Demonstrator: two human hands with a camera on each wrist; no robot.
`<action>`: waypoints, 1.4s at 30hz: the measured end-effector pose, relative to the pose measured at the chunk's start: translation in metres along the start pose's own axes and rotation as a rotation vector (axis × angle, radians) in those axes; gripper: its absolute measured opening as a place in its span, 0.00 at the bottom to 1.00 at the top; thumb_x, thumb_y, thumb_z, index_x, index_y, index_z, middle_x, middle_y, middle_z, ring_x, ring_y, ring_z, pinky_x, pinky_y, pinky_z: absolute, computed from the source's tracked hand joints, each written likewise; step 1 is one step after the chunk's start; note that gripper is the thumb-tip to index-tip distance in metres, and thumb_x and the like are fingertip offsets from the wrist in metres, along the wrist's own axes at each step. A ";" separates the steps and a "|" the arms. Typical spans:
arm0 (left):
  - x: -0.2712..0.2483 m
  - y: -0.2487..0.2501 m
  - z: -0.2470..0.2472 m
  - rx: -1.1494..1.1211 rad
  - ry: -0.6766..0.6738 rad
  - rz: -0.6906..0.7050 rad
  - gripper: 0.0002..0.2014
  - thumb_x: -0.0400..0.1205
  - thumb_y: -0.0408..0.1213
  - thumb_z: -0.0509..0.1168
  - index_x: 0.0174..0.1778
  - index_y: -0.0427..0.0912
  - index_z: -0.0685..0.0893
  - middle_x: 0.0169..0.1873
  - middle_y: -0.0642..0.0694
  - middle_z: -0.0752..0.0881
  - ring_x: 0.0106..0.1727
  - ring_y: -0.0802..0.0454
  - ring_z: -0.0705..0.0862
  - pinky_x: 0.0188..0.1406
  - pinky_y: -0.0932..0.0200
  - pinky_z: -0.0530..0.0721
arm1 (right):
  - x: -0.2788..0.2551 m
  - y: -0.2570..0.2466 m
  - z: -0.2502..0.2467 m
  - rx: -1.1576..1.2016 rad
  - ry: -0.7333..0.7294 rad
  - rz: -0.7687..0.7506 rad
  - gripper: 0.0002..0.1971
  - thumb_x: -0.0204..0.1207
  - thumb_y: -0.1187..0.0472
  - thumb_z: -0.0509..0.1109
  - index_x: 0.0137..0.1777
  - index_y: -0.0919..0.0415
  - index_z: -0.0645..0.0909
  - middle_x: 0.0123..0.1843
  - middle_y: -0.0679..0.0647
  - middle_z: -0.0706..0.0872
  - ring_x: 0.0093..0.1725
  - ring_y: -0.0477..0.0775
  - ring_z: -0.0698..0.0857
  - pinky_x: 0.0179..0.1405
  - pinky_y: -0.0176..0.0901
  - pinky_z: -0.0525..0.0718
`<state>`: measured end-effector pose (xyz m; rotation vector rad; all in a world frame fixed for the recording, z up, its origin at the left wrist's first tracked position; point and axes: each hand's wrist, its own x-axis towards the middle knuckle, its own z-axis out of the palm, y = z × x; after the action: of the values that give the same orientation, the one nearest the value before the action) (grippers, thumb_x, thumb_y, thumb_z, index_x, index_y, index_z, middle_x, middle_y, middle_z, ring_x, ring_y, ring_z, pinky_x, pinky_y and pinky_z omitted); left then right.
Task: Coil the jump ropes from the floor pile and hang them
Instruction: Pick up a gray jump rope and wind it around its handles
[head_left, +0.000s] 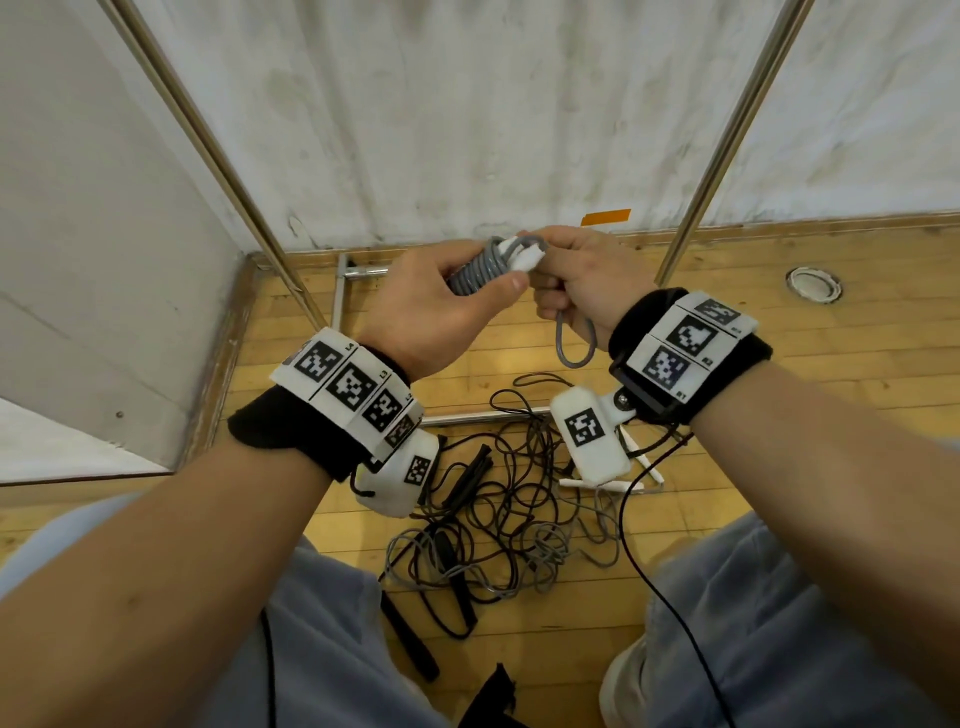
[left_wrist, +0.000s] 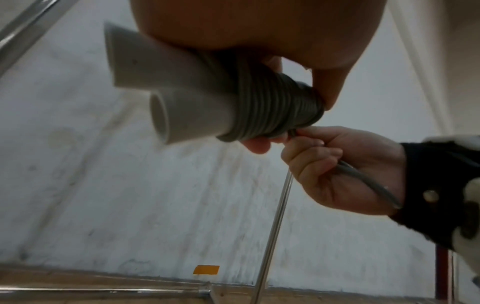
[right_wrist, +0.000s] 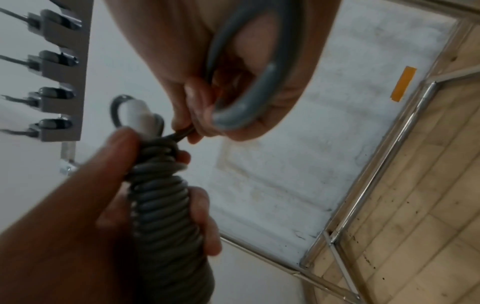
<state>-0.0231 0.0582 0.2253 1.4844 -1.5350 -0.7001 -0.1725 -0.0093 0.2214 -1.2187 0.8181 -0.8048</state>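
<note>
My left hand (head_left: 441, 296) grips a grey jump rope (head_left: 475, 270) that is wound tightly round its two white handles (left_wrist: 182, 98). The coil (right_wrist: 163, 203) sits between the thumb and the curled fingers. My right hand (head_left: 576, 280) pinches the free end of the same rope right at the coil, and a short grey loop (head_left: 574, 338) hangs below its fist. On the wooden floor between my knees lies a tangled pile of black and grey ropes (head_left: 514, 514) with black and white handles.
A metal rack frame stands ahead, with slanted poles (head_left: 218, 166) and a floor bar (head_left: 363, 270). A row of hooks (right_wrist: 57, 88) on a plate shows in the right wrist view. A grey wall with orange tape (head_left: 605, 216) is behind. A round floor socket (head_left: 813, 283) is at right.
</note>
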 end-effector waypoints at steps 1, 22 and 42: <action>0.001 0.000 -0.001 0.012 0.034 -0.015 0.13 0.70 0.59 0.68 0.40 0.56 0.87 0.28 0.42 0.84 0.32 0.37 0.83 0.30 0.37 0.84 | -0.001 0.001 0.001 -0.020 -0.003 -0.007 0.10 0.83 0.64 0.62 0.40 0.61 0.80 0.21 0.47 0.70 0.18 0.43 0.66 0.19 0.34 0.69; 0.002 -0.027 0.018 0.369 0.003 -0.100 0.10 0.84 0.54 0.59 0.54 0.54 0.73 0.33 0.58 0.79 0.32 0.62 0.78 0.26 0.66 0.68 | -0.020 0.018 0.021 -0.762 0.030 -0.087 0.09 0.83 0.69 0.54 0.49 0.56 0.73 0.33 0.47 0.72 0.30 0.46 0.70 0.28 0.37 0.67; 0.013 -0.014 0.002 0.127 0.011 -0.114 0.18 0.77 0.46 0.70 0.58 0.56 0.70 0.40 0.48 0.82 0.29 0.50 0.81 0.26 0.48 0.81 | -0.009 0.006 0.016 -0.796 0.053 -0.107 0.12 0.85 0.62 0.55 0.43 0.52 0.78 0.38 0.54 0.83 0.27 0.45 0.74 0.19 0.27 0.70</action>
<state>-0.0165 0.0431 0.2147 1.6783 -1.5196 -0.6687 -0.1623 0.0071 0.2189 -1.9584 1.1782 -0.6052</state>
